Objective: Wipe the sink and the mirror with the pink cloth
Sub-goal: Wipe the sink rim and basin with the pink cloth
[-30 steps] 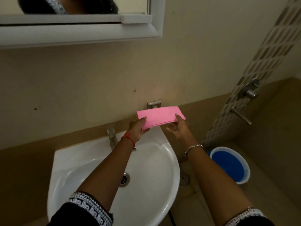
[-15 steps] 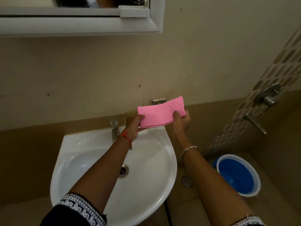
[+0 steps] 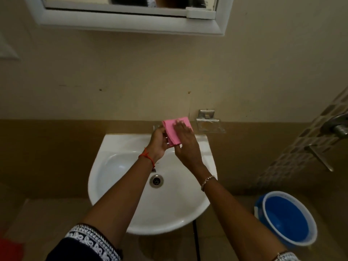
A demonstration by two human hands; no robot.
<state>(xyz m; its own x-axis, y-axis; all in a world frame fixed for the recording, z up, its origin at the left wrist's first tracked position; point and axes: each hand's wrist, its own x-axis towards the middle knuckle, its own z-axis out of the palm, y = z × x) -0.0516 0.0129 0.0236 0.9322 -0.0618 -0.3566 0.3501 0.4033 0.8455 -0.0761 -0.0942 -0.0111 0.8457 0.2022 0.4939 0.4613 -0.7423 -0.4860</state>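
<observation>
Pink cloth [image 3: 174, 131] now folded smaller between hands [image 3: 173, 142].

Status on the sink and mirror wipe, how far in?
Done: nothing visibly wiped; the pink cloth is picked up, folded small. In hand: left hand and right hand hold it above the back of the sink, apparently clear of the basin. Left: wiping the sink, then the mirror overhead.

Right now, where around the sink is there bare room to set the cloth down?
Both hands hold the pink cloth over the sink's crowded back edge. Bare: the left rim corner, and the right rim below the soap dish. The basin left of the drain is bare too.
</observation>
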